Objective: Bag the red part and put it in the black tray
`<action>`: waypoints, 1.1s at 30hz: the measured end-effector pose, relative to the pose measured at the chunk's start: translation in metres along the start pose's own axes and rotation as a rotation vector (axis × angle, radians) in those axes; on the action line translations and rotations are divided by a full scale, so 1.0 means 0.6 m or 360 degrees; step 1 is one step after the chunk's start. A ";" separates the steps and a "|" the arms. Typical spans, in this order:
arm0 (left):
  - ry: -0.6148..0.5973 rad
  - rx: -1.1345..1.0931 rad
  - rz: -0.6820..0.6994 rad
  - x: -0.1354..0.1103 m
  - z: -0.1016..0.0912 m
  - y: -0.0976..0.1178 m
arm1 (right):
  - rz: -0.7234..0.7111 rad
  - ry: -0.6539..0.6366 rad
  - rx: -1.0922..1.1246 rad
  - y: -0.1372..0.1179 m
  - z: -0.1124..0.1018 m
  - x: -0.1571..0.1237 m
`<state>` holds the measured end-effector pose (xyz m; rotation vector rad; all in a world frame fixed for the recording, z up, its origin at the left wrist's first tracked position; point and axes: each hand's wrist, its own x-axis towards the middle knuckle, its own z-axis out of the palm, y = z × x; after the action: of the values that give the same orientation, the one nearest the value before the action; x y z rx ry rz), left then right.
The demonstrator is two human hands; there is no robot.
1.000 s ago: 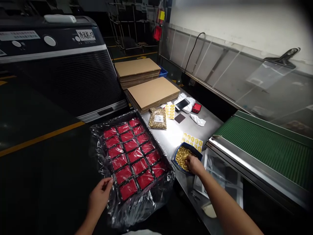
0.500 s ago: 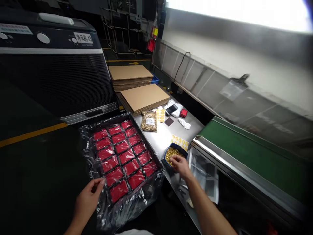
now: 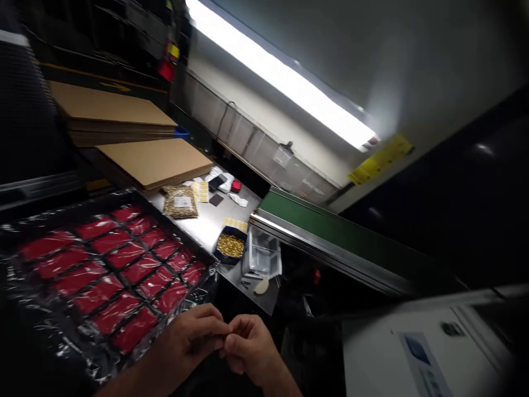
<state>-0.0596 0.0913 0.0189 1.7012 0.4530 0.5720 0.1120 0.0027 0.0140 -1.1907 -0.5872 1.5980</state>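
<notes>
The fingers of the left hand [image 3: 194, 336] and the right hand [image 3: 248, 347] meet at the tips, low in the near middle of the view, curled and pinched together at one spot; whatever small thing sits between them is too small and blurred to make out. Both hands hang just past the near right corner of the tray [image 3: 53, 207], close to it but apart from it.

The tray is dark, divided into a grid of compartments that each hold a red pouch [image 3: 136, 328], and a sheet of clear film [image 3: 49, 353] lies crinkled over it and spills off its near edge. To the right of the tray, on the steel tabletop [image 3: 206, 220], stands a blue tub [image 3: 223, 258] filled with small gold pieces (the same sort seems to fill the clear bag [image 3: 179, 201] farther back). A clear plastic box [image 3: 262, 256] sits just right of the tub. Farther off lie stacks of flat cardboard [image 3: 152, 160], and a green conveyor belt [image 3: 330, 234] runs along the right.
</notes>
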 end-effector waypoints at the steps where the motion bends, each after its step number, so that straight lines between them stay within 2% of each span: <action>1: -0.0047 -0.0016 -0.0010 -0.001 0.011 0.001 | -0.0028 0.0069 -0.0009 0.007 -0.002 -0.021; 4: -0.0130 -0.0206 -0.0056 -0.002 0.055 0.007 | -0.0229 0.0268 0.0084 0.026 -0.009 -0.077; 10: -0.0096 -0.0992 -0.0128 0.001 0.170 0.021 | -0.0727 0.0598 0.0538 0.045 -0.041 -0.161; 14: -0.0130 -0.1175 -0.0176 0.016 0.251 0.037 | -0.0801 0.0700 0.0638 0.052 -0.098 -0.222; 21: -0.0136 -0.1105 -0.0200 0.040 0.422 0.083 | -0.0846 0.0867 0.0686 0.078 -0.223 -0.346; 26: -0.0196 -0.1018 -0.0201 0.053 0.538 0.103 | -0.0848 0.0850 0.0525 0.079 -0.301 -0.422; 28: -0.0200 -0.0928 -0.0212 0.060 0.577 0.111 | -0.0911 0.1022 0.0407 0.078 -0.328 -0.442; 30: -0.0226 -0.0864 -0.0282 0.070 0.610 0.118 | -0.1076 0.1210 0.0168 0.074 -0.349 -0.456; 33: -0.0312 -0.0829 -0.0479 0.095 0.647 0.115 | -0.1288 0.1432 -0.0240 0.059 -0.370 -0.466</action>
<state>0.2174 -0.1948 0.0337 1.1489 0.3695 0.2662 0.2964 -0.3050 0.0112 -1.3807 -0.4836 0.2743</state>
